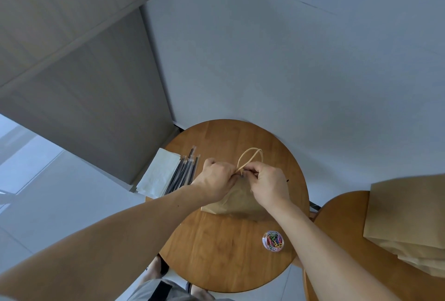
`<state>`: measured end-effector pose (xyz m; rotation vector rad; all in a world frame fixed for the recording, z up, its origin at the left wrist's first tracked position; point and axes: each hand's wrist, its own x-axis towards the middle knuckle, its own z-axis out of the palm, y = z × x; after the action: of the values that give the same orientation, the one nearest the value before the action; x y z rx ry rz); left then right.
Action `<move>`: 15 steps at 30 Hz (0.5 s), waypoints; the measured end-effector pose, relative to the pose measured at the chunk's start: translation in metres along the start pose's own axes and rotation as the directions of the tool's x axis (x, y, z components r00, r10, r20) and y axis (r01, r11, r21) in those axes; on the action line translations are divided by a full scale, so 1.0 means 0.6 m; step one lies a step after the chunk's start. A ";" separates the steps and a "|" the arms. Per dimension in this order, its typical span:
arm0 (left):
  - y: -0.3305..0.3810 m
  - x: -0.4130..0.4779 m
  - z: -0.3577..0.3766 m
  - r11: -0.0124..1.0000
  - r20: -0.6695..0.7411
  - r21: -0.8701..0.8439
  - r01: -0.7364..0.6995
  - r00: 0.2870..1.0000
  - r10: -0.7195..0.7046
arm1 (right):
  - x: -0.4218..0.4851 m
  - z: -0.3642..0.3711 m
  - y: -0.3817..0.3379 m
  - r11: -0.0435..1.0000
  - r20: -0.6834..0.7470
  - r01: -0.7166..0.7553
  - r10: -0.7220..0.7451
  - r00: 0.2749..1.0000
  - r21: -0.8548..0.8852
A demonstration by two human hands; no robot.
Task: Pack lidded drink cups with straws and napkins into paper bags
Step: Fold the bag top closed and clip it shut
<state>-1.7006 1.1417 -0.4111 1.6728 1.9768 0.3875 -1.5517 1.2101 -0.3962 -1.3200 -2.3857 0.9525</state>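
Head view: the left grip [218, 178] and the right grip [269, 185] meet at the folded top of one brown paper bag [240, 202]. The fingers of both are curled and pinch its upper edge, just below its two looped handles [250, 156]. What sits between the fingertips is too small to tell. The bag stands near the middle of a round wooden bench [216, 252].

At the bench's left edge lies one stack of white napkins [159, 175]. Touching it is a bundle of black straws [183, 175] in clear wrappers, too bunched to count. Near the right front edge is one clear round tub of coloured paper clips [272, 241].

A second wooden bench [342, 240] to the right carries one pile of flat paper bags [407, 223]. A plain grey wall [289, 60] rises behind, and the floor [48, 204] is pale.
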 end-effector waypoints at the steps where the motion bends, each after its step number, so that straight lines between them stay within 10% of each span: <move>1: 0.000 0.000 0.000 1.000 0.004 0.003 0.001 1.000 -0.001 | 0.001 0.000 0.001 1.000 -0.006 0.010 -0.010 1.000 -0.007; 15: 0.001 0.000 0.013 0.995 -0.055 -0.090 0.041 0.997 -0.046 | -0.004 0.013 0.019 0.954 0.035 0.109 -0.104 0.994 -0.278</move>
<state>-1.6955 1.1411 -0.4173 1.5778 2.0034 0.5050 -1.5468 1.2090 -0.4096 -1.2593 -2.6531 0.6179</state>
